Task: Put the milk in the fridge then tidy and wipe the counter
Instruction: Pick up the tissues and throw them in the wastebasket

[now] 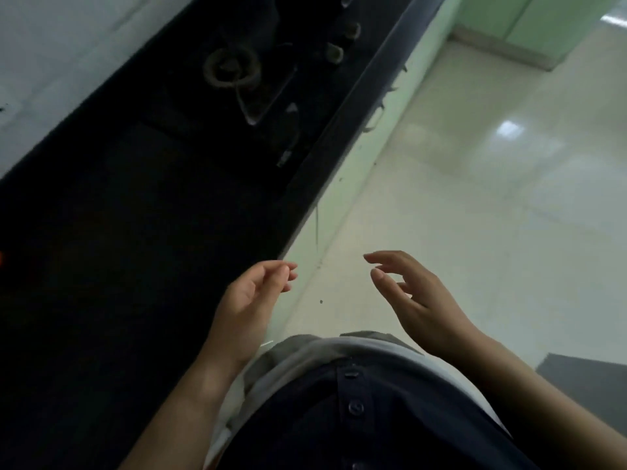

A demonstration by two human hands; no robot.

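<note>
Dark counter (112, 266) with a gas burner (232, 67) runs along the wall of a pale-tiled kitchen, seen from the head camera. Both hands hang empty over the counter's edge, the left hand (251, 300) loosely curled, the right hand (412, 300) spread. Neither milk nor fridge is in view; no cloth is visible, so wiping appears still ahead.
</note>
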